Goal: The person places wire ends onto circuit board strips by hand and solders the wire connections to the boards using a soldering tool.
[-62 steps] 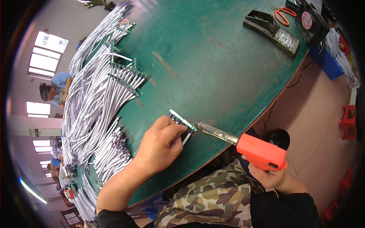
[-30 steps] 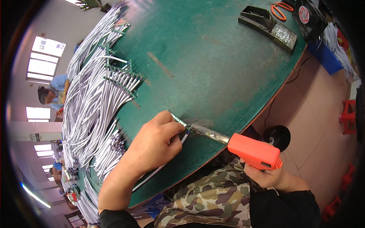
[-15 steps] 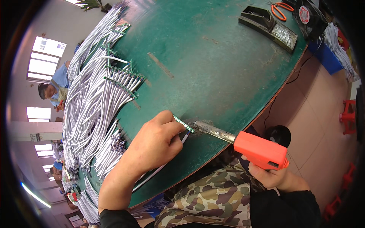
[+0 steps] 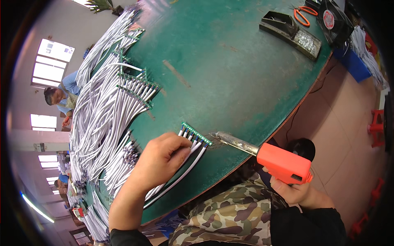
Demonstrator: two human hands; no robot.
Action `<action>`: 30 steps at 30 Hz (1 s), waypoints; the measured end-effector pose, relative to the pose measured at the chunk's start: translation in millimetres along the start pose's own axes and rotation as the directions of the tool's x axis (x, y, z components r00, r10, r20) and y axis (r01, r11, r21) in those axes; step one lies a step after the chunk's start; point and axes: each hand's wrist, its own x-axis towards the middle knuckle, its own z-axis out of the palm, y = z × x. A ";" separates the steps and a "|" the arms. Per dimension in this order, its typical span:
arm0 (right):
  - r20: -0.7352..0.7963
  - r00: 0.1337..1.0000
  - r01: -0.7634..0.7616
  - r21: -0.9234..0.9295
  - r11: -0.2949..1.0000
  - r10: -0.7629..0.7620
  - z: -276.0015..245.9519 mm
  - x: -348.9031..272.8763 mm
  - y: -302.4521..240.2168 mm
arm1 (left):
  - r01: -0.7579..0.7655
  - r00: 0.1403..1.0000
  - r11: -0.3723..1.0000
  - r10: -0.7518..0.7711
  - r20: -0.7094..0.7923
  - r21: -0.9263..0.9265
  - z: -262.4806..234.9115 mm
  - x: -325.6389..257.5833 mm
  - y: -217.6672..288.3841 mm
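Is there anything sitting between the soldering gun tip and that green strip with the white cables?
Nothing visible does. The soldering gun in the right hand has its metal tip at the end of the green strip, which the left hand pins to bare green table.

Orange scissors (image 4: 302, 14), a black fan (image 4: 333, 21) and a metal holder (image 4: 289, 29) sit far across the green table (image 4: 230, 69).

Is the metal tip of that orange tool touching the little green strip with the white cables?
Touching, it seems. In the head view the soldering tool's metal tip meets the end of the green strip, no gap visible, while the left hand presses down the white cables.
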 end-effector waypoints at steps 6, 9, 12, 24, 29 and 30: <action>0.036 0.995 0.099 -0.046 0.994 -0.097 -2.9 0.9 5.1 | -0.006 0.997 0.982 0.021 -0.079 0.190 18.8 -9.5 4.4; 0.070 0.997 0.029 -0.013 0.999 -0.028 -4.3 -2.7 4.5 | -0.105 0.988 0.932 0.136 -0.068 0.347 21.3 -10.6 8.2; 0.074 0.997 0.013 0.011 1.000 -0.014 -3.3 -3.8 4.1 | -0.065 0.994 0.949 0.087 -0.060 0.308 17.2 -9.8 6.1; 0.019 0.998 0.054 0.055 0.997 -0.055 5.7 1.2 5.7 | -0.132 0.971 0.959 0.176 -0.160 0.249 24.5 -3.4 -8.2; 0.005 1.000 -0.004 0.094 0.996 0.003 11.9 9.6 -1.3 | -0.177 0.963 0.960 0.215 -0.166 0.215 23.3 0.6 -13.4; 0.004 1.000 -0.004 0.092 0.996 0.004 13.6 11.1 -1.5 | -0.183 0.962 0.959 0.220 -0.161 0.216 23.1 1.4 -13.9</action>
